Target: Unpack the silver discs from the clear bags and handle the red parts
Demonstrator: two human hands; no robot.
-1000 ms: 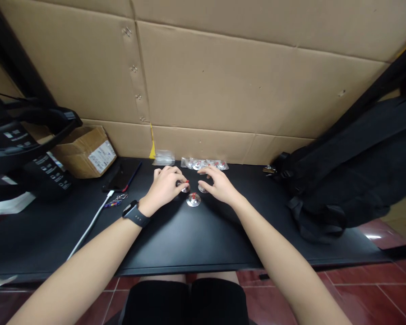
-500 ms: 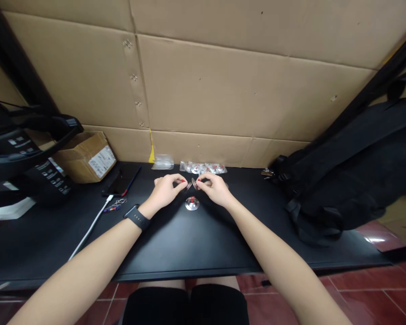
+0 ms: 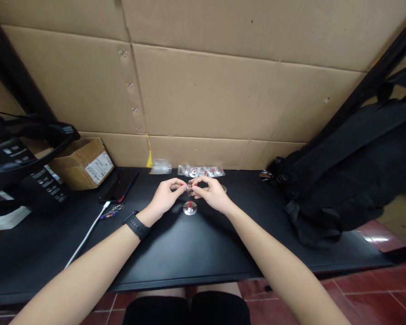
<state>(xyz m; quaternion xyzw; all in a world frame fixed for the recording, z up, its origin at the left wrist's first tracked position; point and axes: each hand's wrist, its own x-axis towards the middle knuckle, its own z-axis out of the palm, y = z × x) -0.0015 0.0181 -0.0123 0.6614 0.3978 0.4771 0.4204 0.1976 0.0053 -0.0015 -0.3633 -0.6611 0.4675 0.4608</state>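
Note:
My left hand [image 3: 170, 195] pinches the red grip of one small finger cymbal with thumb and fingertips; that cymbal is mostly hidden. Opposite it, my right hand [image 3: 211, 193] pinches the red grip of another finger cymbal [image 3: 189, 188], a shiny metal disc. The two discs stand upright, face to face, apparently touching. Just below the hands, a third finger cymbal [image 3: 190, 208] lies on the black table [image 3: 186, 253] with its red grip upward. Behind the right hand, the edge of a further round piece [image 3: 224, 188] shows in part.
Clear packets holding several more cymbals [image 3: 201, 171] lie along the cardboard wall [image 3: 203, 104], beside clear plastic bags [image 3: 161, 166]. Leftward are a phone [image 3: 118, 185], a white cable [image 3: 88, 234], a keyring [image 3: 112, 211] and a cardboard box [image 3: 83, 164]. A black backpack [image 3: 352, 171] stands at the right.
The two held cymbals, tilted with a gap at the bottom half a second ago, have come together and now face each other upright. The view has tipped slightly upward.

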